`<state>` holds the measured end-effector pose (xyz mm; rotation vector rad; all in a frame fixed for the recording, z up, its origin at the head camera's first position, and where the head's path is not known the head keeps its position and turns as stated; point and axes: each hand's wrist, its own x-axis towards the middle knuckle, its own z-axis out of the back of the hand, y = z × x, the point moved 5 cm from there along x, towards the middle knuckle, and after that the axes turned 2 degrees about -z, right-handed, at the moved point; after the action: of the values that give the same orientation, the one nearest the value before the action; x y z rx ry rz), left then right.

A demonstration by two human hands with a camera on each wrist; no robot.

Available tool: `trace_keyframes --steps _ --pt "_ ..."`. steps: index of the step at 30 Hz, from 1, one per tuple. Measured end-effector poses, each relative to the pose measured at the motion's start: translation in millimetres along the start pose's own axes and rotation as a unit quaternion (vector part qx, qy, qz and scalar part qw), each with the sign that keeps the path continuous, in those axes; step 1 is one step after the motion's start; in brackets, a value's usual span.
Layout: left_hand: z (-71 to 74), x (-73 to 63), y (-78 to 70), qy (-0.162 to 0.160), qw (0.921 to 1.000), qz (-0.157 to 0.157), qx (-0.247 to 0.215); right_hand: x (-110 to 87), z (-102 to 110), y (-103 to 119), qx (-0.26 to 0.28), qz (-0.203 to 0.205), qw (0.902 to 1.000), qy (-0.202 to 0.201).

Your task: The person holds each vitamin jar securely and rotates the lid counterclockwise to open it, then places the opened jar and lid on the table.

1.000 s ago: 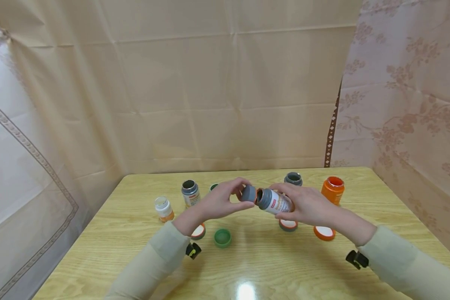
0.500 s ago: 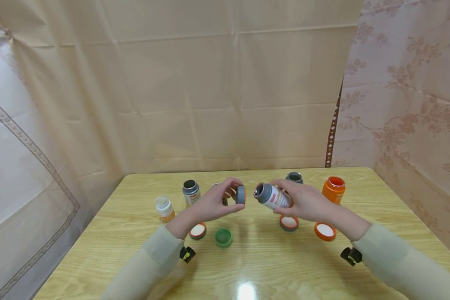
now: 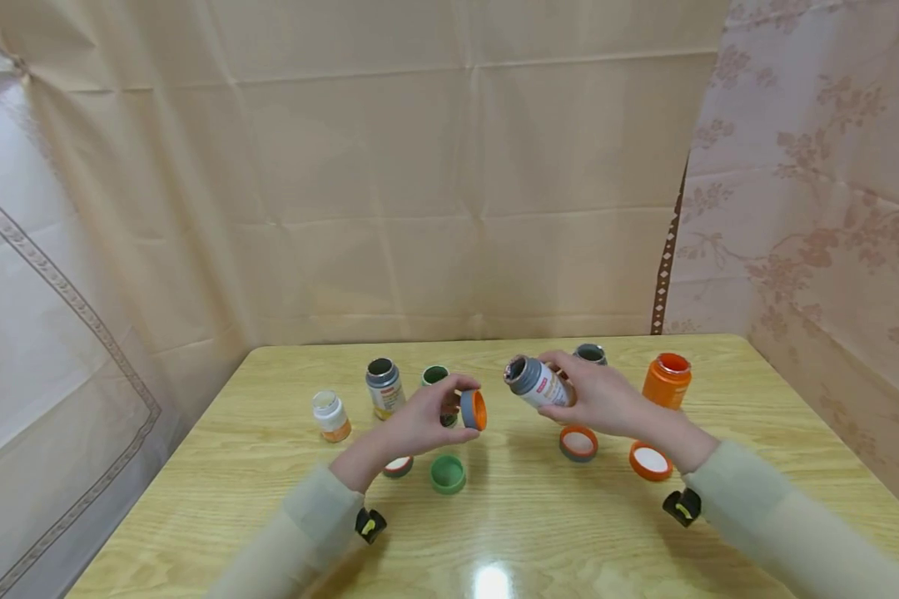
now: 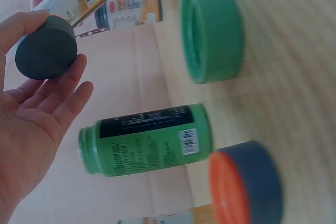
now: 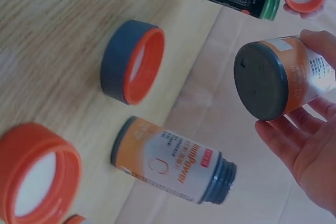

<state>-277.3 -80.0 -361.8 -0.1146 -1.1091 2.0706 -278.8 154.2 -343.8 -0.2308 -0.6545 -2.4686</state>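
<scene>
My left hand (image 3: 418, 423) pinches a dark grey screw lid (image 3: 468, 410) between thumb and fingers; its orange inside faces right. A short gap away, my right hand (image 3: 603, 398) grips a supplement bottle (image 3: 547, 386) with a grey neck and a white-and-orange label. That bottle is uncapped and tilted, its mouth up and to the left. In the right wrist view its dark base (image 5: 261, 81) shows. Behind my left hand stands an uncapped green bottle (image 4: 152, 140), partly hidden in the head view. Past the right hand is another grey-necked bottle (image 5: 173, 160), also uncapped.
On the wooden table (image 3: 524, 532) also stand an orange bottle (image 3: 667, 383), a grey-necked bottle (image 3: 385, 389) and a small white bottle (image 3: 331, 418). Nearer lie a green lid (image 3: 448, 475), an orange lid (image 3: 651, 462) and two grey lids, one (image 3: 578, 445) right of centre.
The lid has come away from the bottle's mouth. My left hand has moved left and down with it, turning its orange inside into view. The tilted bottle has shifted slightly up and left.
</scene>
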Motion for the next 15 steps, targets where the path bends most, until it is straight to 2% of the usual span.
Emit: trace_keyframes --steps 6,15 --pt "-10.4 -5.8 11.1 0.015 0.9992 0.033 -0.013 7.3 -15.0 -8.8 0.059 -0.009 0.9982 0.012" --pt "-19.0 -4.9 25.2 0.023 0.9994 0.025 0.002 18.4 -25.9 -16.2 0.077 -0.012 0.997 -0.001"
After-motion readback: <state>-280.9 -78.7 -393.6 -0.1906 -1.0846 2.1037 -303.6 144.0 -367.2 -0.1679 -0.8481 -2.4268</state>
